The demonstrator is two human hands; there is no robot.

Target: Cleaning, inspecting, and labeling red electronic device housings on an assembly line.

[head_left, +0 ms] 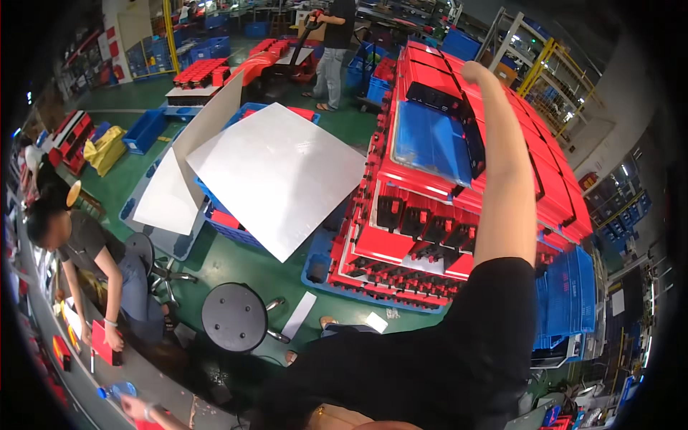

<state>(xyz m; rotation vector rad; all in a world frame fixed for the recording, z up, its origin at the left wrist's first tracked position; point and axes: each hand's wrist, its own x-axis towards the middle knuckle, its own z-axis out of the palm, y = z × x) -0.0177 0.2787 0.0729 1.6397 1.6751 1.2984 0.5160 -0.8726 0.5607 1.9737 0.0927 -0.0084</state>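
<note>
My right arm stretches forward over a tall stack of red cases (pixel 423 72). My right hand (pixel 478 73) is at the top of the stack, its fingers too foreshortened to tell whether they grip anything. Left of my forearm, a blue panel (pixel 430 140) lies on the cases, with black strips (pixel 436 99) along its edges. Lower layers show red parts with black fittings (pixel 419 218). My left hand is not in view. A hand with a wristband (pixel 136 407) at the lower left appears to be another person's.
Large white sheets (pixel 283 172) lie over crates to the left. A black round stool (pixel 233 317) stands on the green floor. At the left bench, a seated person (pixel 107 251) handles a red piece (pixel 106 344). Blue crates (pixel 566 297) stand at right; another person (pixel 333 54) stands beyond.
</note>
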